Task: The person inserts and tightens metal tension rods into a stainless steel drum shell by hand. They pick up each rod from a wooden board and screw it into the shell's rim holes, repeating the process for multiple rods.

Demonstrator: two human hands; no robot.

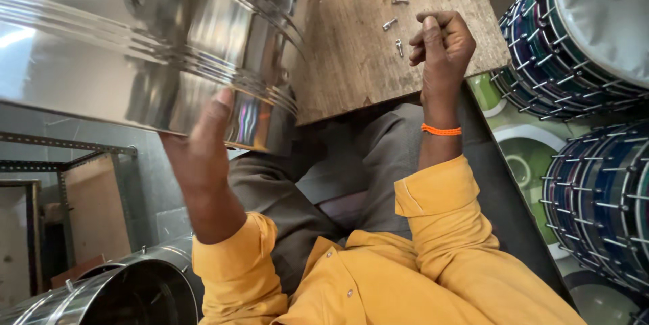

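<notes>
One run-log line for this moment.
left hand: steadies steel drum shell | right hand: fist on wooden board | bolts: loose beside it

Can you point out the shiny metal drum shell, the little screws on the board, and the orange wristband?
Metal drum shell [135, 48], head view: its ribbed side wall.
Screws [389, 25], head view: the middle screw's shaft.
Orange wristband [441, 130], head view: the band's middle.

— The drum shell [135, 48] against the left hand's fingers [213, 119]?
— Polished metal, mirror-glossy, with ridged bands.
— And just beyond the right hand's fingers [433, 37]?
— Small shiny metal screws [390, 25] on a table [358, 75] of worn, matt, rough-grained wood.
— The sleeves [439, 196]?
— Soft matt yellow cloth. The finished drums [581, 54] to the right of those fingers show glossy coloured shells and bright metal rods.
</notes>
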